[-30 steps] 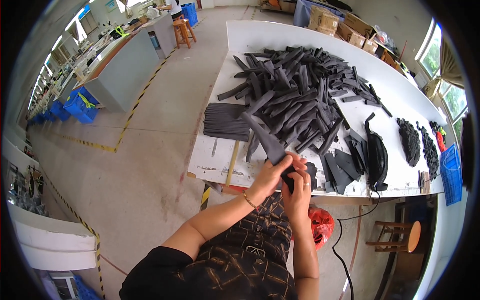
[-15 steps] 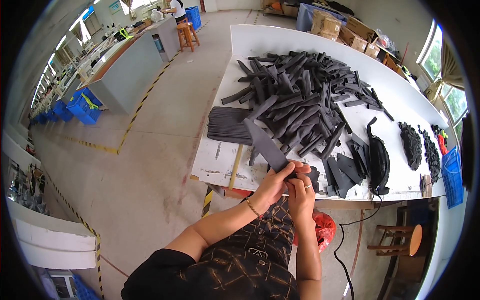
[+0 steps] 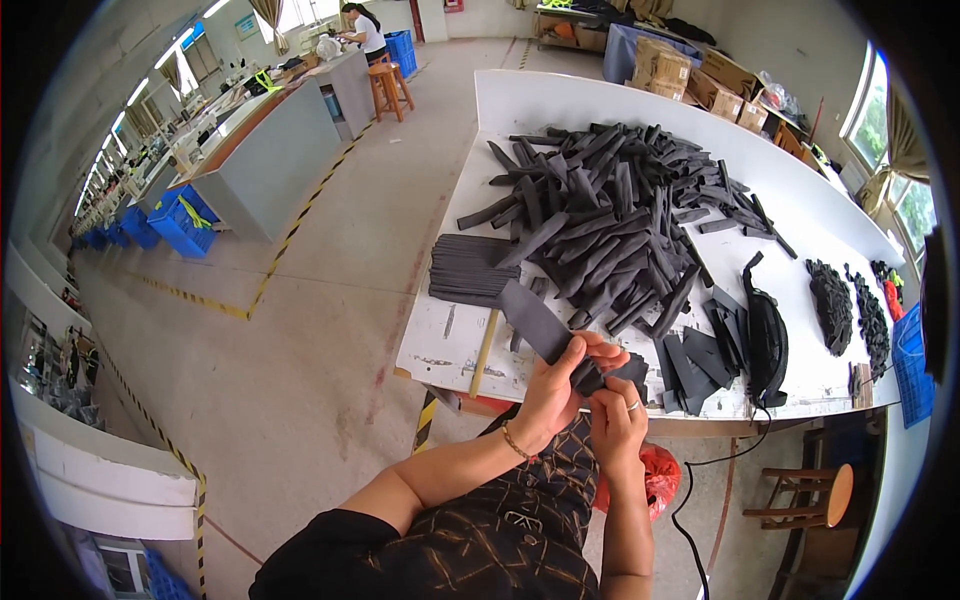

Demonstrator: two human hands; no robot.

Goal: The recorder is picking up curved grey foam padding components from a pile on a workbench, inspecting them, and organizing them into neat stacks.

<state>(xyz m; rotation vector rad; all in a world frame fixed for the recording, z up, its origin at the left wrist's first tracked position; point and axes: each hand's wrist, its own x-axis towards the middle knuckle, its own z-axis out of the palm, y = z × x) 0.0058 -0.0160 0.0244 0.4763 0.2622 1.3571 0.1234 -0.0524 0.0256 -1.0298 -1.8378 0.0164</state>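
Observation:
Over the near edge of the white table, my left hand (image 3: 556, 398) is closed round a black fabric strip (image 3: 538, 322), its flat end pointing up and left. Close beside it, my right hand (image 3: 617, 428) pinches the strip's lower end, which looks folded or bunched between my fingers. A large heap of black fabric strips (image 3: 600, 225) covers the table's middle. Left of the heap lies a neat stack of black strips (image 3: 468, 268). Flat black pieces (image 3: 693, 362) lie right of my hands, next to a long black pouch-like item (image 3: 766, 345).
Two dark bundles (image 3: 830, 305) lie toward the table's (image 3: 440, 335) right end, near a blue basket (image 3: 910, 368). Under the edge are a red plastic bag (image 3: 657, 482), a black cable (image 3: 686, 490) and a wooden stool (image 3: 812, 497). Another person (image 3: 366, 38) works far off at left.
The view has tilted, so the table sits lower in the picture. My right hand has moved down slightly along the strip, and its lower end now shows bent between my hands.

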